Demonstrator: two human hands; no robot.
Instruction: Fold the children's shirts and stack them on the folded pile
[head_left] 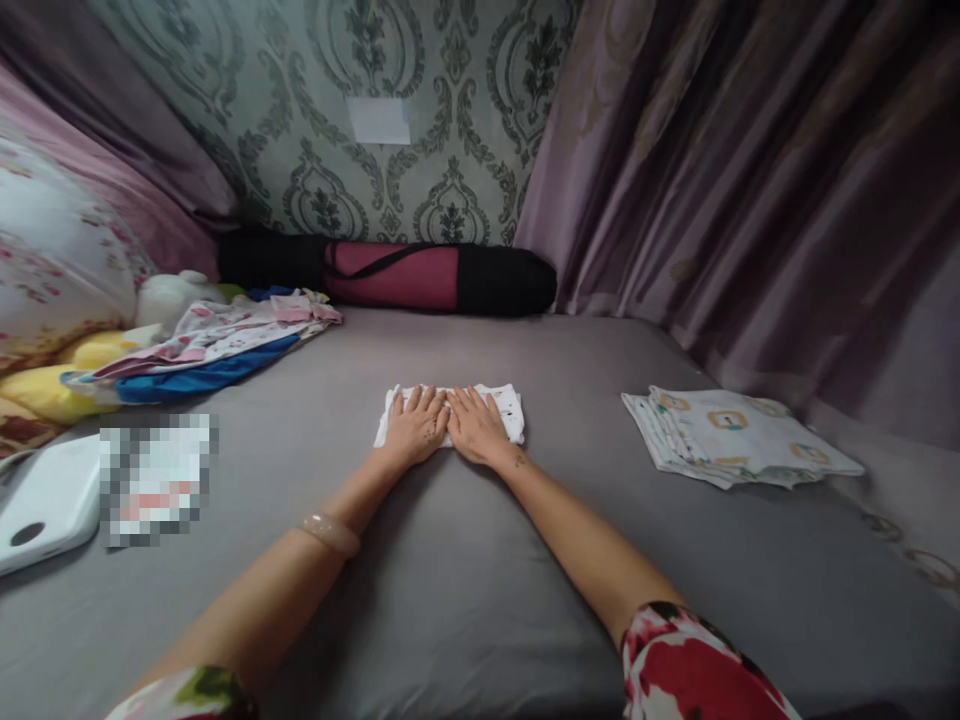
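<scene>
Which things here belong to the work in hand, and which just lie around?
In hand: small white folded cloth, under left hand and right hand; stack of folded white printed cloths, probably.
Lying about: maroon-and-black rolled bag; flat white device.

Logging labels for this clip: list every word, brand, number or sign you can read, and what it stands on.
No readable text anywhere.
The white patch on the wall: blank.
The folded white cloth under the left hand and right hand: tiny dark prints, no letters legible.
The stack of folded cloths: orange framed motifs, too small to read.
The blurred square beside the white device: unreadable.
</scene>
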